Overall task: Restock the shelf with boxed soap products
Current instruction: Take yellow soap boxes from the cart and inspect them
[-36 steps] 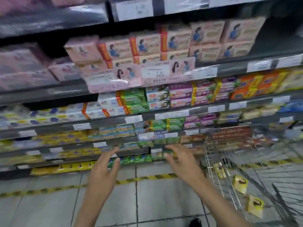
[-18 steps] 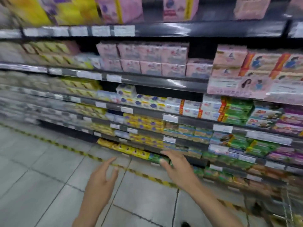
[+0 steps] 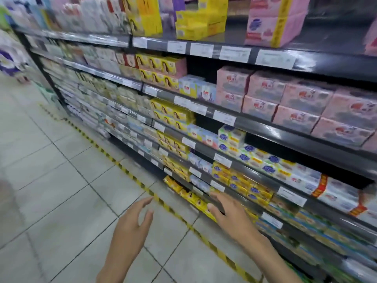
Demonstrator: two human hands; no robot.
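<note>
Boxed soap products [image 3: 255,158] crowd the shelf [image 3: 265,127], which runs from upper left to lower right of the frame. They are stacked two high with printed faces turned outward and pushed up to the front rail, we judge so that shoppers can read them above the price labels [image 3: 224,117]. Pink boxes [image 3: 295,103] fill the right of the frame, and a dark gap to their left suggests where stock may be wanted.

We see both hands empty. Our right hand [image 3: 230,215], at lower centre, is spread wide with fingers relaxed, in front of the yellow boxes [image 3: 193,198] on a low tier. Blur keeps us from telling whether it touches them. Our left hand [image 3: 132,223] hovers over the tiled floor [image 3: 61,180], just short of the striped tape [image 3: 126,170], fingers loosely apart and holding nothing.

With the palms turned roughly toward each other, we judge the hands are readied to take or square up a box. No fresh stock is in view.
</note>
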